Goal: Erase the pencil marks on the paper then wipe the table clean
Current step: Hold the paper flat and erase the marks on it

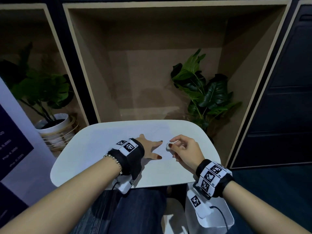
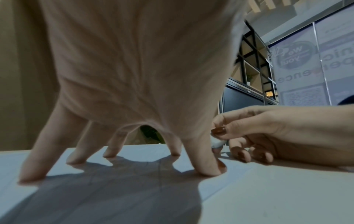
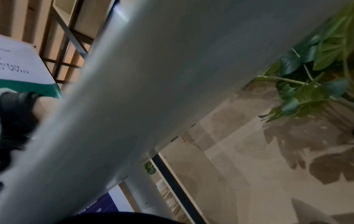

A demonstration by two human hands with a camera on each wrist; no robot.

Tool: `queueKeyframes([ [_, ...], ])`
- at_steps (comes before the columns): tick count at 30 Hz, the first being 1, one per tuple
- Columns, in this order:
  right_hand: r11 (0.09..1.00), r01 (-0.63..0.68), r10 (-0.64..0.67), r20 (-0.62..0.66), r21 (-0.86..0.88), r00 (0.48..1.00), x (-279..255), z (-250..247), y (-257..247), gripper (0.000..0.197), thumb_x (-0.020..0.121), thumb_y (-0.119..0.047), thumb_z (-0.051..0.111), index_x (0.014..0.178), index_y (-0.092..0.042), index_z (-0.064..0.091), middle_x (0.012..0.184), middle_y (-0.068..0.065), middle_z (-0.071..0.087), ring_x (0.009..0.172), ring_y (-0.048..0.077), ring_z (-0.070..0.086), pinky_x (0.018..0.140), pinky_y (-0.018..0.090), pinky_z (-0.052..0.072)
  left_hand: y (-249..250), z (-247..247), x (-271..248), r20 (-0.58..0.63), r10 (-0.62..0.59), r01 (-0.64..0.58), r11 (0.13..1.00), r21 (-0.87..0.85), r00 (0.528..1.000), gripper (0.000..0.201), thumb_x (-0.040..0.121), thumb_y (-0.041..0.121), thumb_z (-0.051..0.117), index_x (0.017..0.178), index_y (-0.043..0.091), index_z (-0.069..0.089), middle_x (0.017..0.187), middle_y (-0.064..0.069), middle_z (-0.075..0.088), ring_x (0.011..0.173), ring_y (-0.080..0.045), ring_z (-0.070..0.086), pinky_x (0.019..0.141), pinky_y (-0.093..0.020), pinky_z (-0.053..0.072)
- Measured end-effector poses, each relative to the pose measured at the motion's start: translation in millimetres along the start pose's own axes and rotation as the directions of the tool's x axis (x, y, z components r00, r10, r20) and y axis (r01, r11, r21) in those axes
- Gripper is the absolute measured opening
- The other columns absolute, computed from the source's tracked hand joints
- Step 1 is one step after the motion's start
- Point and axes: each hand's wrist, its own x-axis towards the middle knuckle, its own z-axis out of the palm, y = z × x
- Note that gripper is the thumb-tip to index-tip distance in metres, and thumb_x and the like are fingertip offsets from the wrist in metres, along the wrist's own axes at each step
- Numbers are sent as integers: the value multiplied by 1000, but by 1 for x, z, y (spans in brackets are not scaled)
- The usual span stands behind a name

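A white sheet of paper [image 1: 118, 137] lies on the white table [image 1: 81, 159]. My left hand [image 1: 155, 148] presses down on the paper with straight, spread fingers. In the left wrist view the left hand [image 2: 193, 159] stands on its fingertips [image 2: 212, 169] on the paper [image 2: 138, 151], and faint pencil lines [image 2: 160, 168] show in its shadow. Just right of it, my right hand [image 1: 173, 144] pinches a small white eraser [image 1: 168, 146] between thumb and forefinger. The eraser [image 2: 217, 143] is held low over the sheet beside the left thumb. The right wrist view shows only the table's underside [image 3: 153, 75].
A potted plant in a white pot [image 1: 55, 125] stands off the table's left. A leafy plant [image 1: 202, 88] stands behind its right corner, inside a wooden alcove [image 1: 152, 65]. A printed banner [image 1: 10, 132] is at the left, dark cabinets [image 1: 287, 98] at the right.
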Motion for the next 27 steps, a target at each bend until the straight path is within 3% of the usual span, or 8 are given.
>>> queueKeyframes([
  [5, 997, -27, 23, 48, 78, 999, -2, -1, 4, 8, 89, -6, 68, 87, 0, 66, 71, 16, 68, 60, 22, 58, 54, 30, 45, -3, 2, 6, 6, 16, -16, 1000, -1, 1000, 78, 87, 74, 44, 151, 53, 6, 144, -19, 25, 124, -46, 44, 105, -49, 39],
  [8, 996, -28, 25, 36, 86, 999, 2, -3, 4, 9, 90, -5, 68, 86, 1, 63, 66, 12, 66, 61, 23, 59, 56, 32, 46, -4, 1, 11, -16, 63, -62, 998, 31, 998, 80, 87, 70, 49, 153, 47, 10, 154, -18, 17, 136, -47, 31, 109, -53, 34],
  [10, 996, -37, 36, 16, 82, 999, 10, -3, 4, 10, 89, -3, 69, 83, -1, 61, 61, 7, 62, 59, 25, 60, 57, 33, 47, -6, -2, 15, -7, 127, -126, 990, 57, 992, 82, 88, 66, 53, 155, 39, 15, 163, -12, 4, 145, -43, 17, 114, -53, 28],
  [11, 996, -41, 40, 11, 82, 999, 13, -4, 4, 11, 88, -2, 69, 81, -1, 61, 59, 7, 61, 57, 25, 60, 57, 33, 47, -6, -5, 15, -5, 161, -160, 985, 68, 987, 82, 88, 64, 55, 155, 34, 18, 164, -9, 5, 147, -40, 16, 115, -51, 27],
  [15, 988, -56, 53, 25, 141, 998, 15, -1, 7, 12, 86, 1, 70, 80, 0, 60, 60, 14, 59, 63, 32, 61, 61, 37, 44, -7, -9, 17, -72, 251, -248, 968, 39, 965, 79, 87, 58, 63, 150, 23, 30, 149, -6, 42, 131, -28, 44, 106, -37, 38],
  [20, 971, -69, 59, 49, 228, 997, 11, 5, 7, 5, 87, 7, 67, 85, 8, 62, 54, 8, 59, 55, 26, 55, 74, 44, 46, -9, -6, 23, -55, 273, -264, 956, 130, 961, 88, 88, 64, 55, 156, 29, 13, 159, -9, 26, 141, -29, 35, 111, -44, 35],
  [24, 977, -65, 53, 62, 204, 997, 7, 5, 6, 7, 88, 4, 67, 84, 10, 65, 63, 13, 66, 63, 28, 59, 88, 52, 53, -7, -6, 25, 12, 246, -244, 953, 181, 969, 84, 90, 66, 47, 156, 34, 6, 162, -9, 15, 139, -34, 35, 109, -46, 38],
  [27, 989, -17, 12, 31, 149, 999, 2, 6, 6, 8, 90, 1, 67, 87, 8, 65, 61, 6, 63, 59, 18, 61, 89, 51, 56, -7, -6, 26, 14, 238, -236, 954, 184, 971, 83, 91, 65, 46, 156, 34, 6, 162, -8, 13, 137, -34, 38, 107, -45, 39],
])
